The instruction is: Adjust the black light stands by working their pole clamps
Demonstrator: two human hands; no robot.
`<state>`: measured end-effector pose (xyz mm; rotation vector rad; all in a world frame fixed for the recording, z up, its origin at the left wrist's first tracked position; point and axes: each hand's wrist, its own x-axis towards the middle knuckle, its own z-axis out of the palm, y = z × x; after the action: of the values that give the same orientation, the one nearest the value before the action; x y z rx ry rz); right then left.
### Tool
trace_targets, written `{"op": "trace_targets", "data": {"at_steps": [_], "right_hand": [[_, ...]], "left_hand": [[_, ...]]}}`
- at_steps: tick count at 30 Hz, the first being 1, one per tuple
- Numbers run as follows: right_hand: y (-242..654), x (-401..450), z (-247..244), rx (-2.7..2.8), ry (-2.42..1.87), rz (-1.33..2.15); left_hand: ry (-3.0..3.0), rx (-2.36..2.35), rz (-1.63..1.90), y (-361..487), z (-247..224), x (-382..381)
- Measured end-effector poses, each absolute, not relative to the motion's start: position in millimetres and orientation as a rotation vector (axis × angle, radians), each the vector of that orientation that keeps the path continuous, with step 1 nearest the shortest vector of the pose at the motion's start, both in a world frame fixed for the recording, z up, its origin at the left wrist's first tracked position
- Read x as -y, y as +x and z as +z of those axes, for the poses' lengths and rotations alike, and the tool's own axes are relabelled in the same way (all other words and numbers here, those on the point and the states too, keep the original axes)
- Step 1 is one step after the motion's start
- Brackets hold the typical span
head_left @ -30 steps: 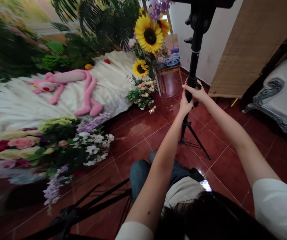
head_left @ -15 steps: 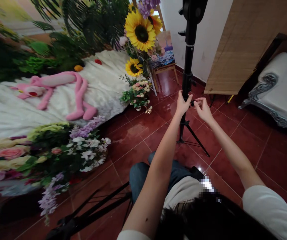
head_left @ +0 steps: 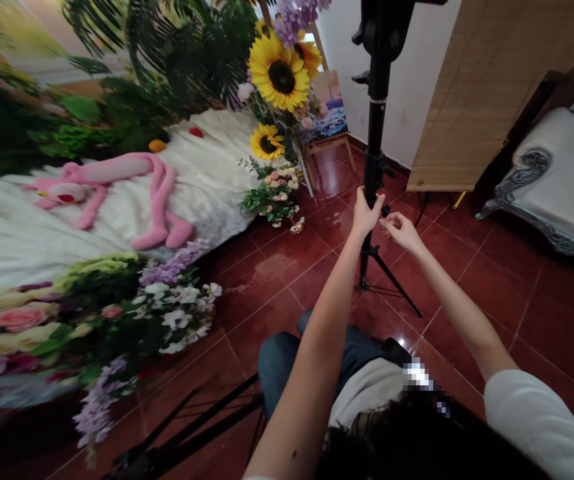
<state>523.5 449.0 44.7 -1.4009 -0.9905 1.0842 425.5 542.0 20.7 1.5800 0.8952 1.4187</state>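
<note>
The left hand (head_left: 367, 215) is curling its fingers around the black tripod stand (head_left: 375, 113) while the right hand (head_left: 401, 232) is holding its fingertips (head_left: 383, 223) pressed together just beside the stand's small knob (head_left: 385, 211).

We've got a matt black metal stand (head_left: 375, 113), glossy red floor tiles (head_left: 287, 267), a rough woven bamboo blind (head_left: 487, 100), a plain wood easel (head_left: 329, 157), and fluffy white cloth (head_left: 207, 160) on the floor.
</note>
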Motion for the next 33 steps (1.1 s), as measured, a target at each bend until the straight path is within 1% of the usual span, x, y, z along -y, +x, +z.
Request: {"op": "trace_targets", "data": {"at_steps": [3, 5, 8, 11, 14, 17, 22, 25, 27, 29, 33], "right_hand": [[523, -452, 51, 0.906, -1.386, 1.189], [523, -455, 58, 0.758, -1.33, 1.36], [523, -456, 70, 0.569, -1.085, 1.649], [523, -455, 75, 0.55, -0.943, 1.712], [521, -455, 72, 0.681, -1.185, 1.59], [521, -456, 63, 0.904, -1.454, 1.265], [530, -449, 57, 1.361, -1.541, 0.707], [536, -448, 59, 1.562, -1.57, 0.452], [537, -451, 60, 1.623, -1.591, 0.359], [535, -456, 59, 1.606, -1.608, 0.345], [529, -465, 51, 1.441, -1.615, 0.501]], "left_hand": [[1.602, -0.91, 1.435, 425, 22, -542], [1.606, -0.915, 1.436, 425, 23, -541], [1.597, -0.916, 1.431, 425, 22, -541], [1.587, -0.915, 1.422, 426, 21, -542], [1.58, -0.909, 1.427, 425, 21, -542], [1.575, -0.9, 1.411, 424, 22, -541], [1.575, -0.88, 1.403, 424, 23, -541], [1.563, -0.895, 1.406, 425, 24, -543], [1.541, -0.909, 1.403, 425, 25, -543], [1.518, -0.923, 1.402, 425, 25, -542], [1.512, -0.927, 1.425, 426, 25, -540]]}}
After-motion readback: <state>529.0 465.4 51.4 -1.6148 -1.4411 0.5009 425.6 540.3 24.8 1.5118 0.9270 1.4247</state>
